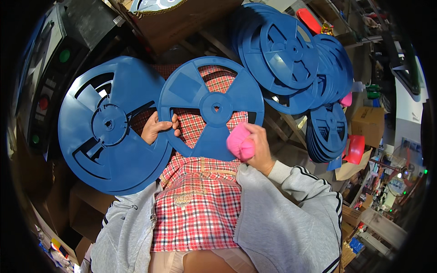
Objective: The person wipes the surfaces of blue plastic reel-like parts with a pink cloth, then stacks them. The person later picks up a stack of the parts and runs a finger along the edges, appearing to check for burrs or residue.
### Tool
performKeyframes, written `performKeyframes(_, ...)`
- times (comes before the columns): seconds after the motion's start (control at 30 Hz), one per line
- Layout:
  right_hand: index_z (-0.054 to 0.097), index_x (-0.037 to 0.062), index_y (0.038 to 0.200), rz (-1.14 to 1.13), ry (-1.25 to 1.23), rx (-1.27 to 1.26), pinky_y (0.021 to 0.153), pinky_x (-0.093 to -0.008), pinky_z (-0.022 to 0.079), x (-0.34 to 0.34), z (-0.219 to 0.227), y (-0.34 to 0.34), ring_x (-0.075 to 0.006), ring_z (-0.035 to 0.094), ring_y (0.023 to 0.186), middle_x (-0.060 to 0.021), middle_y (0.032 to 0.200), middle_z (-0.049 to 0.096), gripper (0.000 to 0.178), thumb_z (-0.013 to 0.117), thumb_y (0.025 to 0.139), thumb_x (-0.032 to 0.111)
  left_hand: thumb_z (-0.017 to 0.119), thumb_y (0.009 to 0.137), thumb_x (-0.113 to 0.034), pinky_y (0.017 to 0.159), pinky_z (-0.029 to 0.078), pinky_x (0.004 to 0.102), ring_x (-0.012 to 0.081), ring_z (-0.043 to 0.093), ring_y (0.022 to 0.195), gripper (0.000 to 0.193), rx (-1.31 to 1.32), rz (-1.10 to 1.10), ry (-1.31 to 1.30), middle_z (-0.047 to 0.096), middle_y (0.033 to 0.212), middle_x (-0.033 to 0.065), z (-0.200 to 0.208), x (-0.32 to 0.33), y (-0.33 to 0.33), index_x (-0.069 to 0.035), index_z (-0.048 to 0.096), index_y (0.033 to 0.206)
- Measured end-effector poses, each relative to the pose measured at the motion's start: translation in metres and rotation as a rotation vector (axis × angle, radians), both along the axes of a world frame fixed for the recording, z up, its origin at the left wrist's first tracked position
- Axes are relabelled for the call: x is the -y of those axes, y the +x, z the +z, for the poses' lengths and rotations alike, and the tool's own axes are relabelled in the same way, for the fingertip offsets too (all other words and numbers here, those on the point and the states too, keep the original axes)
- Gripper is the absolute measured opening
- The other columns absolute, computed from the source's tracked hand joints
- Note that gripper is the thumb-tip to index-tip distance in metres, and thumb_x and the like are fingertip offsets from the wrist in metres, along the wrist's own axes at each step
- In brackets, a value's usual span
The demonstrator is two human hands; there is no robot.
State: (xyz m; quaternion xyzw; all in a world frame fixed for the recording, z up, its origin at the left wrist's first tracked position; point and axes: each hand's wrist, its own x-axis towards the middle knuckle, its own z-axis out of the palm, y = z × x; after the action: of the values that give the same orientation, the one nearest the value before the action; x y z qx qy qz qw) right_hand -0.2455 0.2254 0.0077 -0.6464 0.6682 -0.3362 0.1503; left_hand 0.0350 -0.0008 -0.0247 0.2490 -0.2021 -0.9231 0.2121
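Note:
A blue plastic reel disc [246, 91] with cut-out windows and a hub is held up in front of my plaid apron [195, 227]. My left hand [157, 128] pinches it at its left side, fingers curled at a window's edge. In my right hand [260, 149] is a soft, rounded pink wad [238, 142] that looks like bunched cloth. It is at the disc's lower right rim; whether it touches cannot be told. Larger blue reel discs [132, 84], at least two overlapping, lie at my left, partly behind my left hand.
Several stacks of blue reel discs [291, 54] stand at the far right, with a smaller stack [328, 125] nearer. A cardboard box [177, 22] is at the far side. To the left stands a dark machine [50, 95] with green and red buttons. Red pieces [354, 149] lie farther right.

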Motion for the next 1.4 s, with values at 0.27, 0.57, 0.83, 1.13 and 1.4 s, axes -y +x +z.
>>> performKeyframes(0.27,0.054,-0.0057,0.125,-0.094,0.017,0.081,0.105,-0.0454,0.041,0.105,-0.010,-0.002,-0.0399,0.049,0.122,-0.0213,0.128,0.057,0.054,0.075,0.078,0.013,0.063,0.084,0.007,0.068,0.060,0.0379,0.0237,0.068,0.076,0.031,0.017,-0.038,-0.007,0.061,0.091,0.0125,0.002,0.004,0.001,0.002,0.055,0.114)
performKeyframes(0.57,0.059,-0.0067,0.129,-0.620,0.321,1.200,0.091,-0.0299,0.052,0.037,0.000,-0.079,-0.0175,0.067,0.098,-0.0104,0.114,0.069,0.046,0.065,0.091,0.017,0.073,0.086,0.002,0.085,0.065,0.0448,0.0203,0.067,0.095,0.043,0.022,0.024,-0.040,0.062,0.104,0.0101,0.001,0.001,0.003,0.002,0.052,0.124)
performKeyframes(0.83,0.050,-0.0064,0.133,-0.165,0.354,1.636,0.101,-0.0380,0.051,0.051,0.036,-0.080,-0.0322,0.064,0.113,-0.0236,0.125,0.063,0.051,0.058,0.089,0.020,0.073,0.083,0.004,0.076,0.061,0.0396,0.0238,0.070,0.080,0.045,0.365,0.109,-0.397,0.066,0.092,0.0126,0.046,-0.016,0.037,0.004,0.052,0.122)
performKeyframes(1.13,0.055,0.0042,0.086,0.274,0.413,1.549,0.064,-0.0275,0.046,0.103,0.064,0.024,-0.0139,0.055,0.067,-0.0044,0.076,0.057,0.017,0.062,0.079,0.017,0.083,0.075,-0.010,0.086,0.056,0.0388,0.0250,0.070,0.086,0.050,0.928,0.512,-0.849,0.069,0.097,0.0107,0.164,0.023,0.145,0.001,0.062,0.119)
performKeyframes(1.4,0.055,0.0026,0.087,0.760,0.539,1.881,0.115,-0.0428,0.036,0.113,0.055,0.101,-0.0368,0.044,0.138,-0.0305,0.152,0.038,0.027,0.063,0.077,0.026,0.082,0.076,-0.019,0.079,0.057,0.0309,0.0191,0.070,0.079,0.042,1.424,0.215,-0.869,0.069,0.089,0.0102,0.131,0.007,0.325,0.002,0.064,0.108)
